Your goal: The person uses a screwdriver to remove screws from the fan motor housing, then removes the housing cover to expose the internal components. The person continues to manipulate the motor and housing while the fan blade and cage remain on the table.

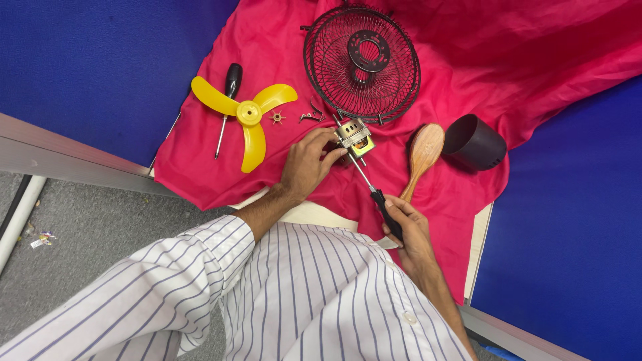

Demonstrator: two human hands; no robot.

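Fan motor [353, 136] sits at centre frame on the red cloth [468, 73], where we see our left hand [309, 162] pinching it and our right hand [408, 230] closed round one screwdriver [376, 194]; a second screwdriver [227, 100], one yellow blade [247, 113], one black grille [361, 61] lie above.

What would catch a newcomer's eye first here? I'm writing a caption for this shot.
The bright red cloth covering the table, with a yellow three-bladed fan propeller lying at its left. At centre, the left hand steadies a small metal fan motor while the right hand drives a black-handled screwdriver into it, just below the black wire fan guard.
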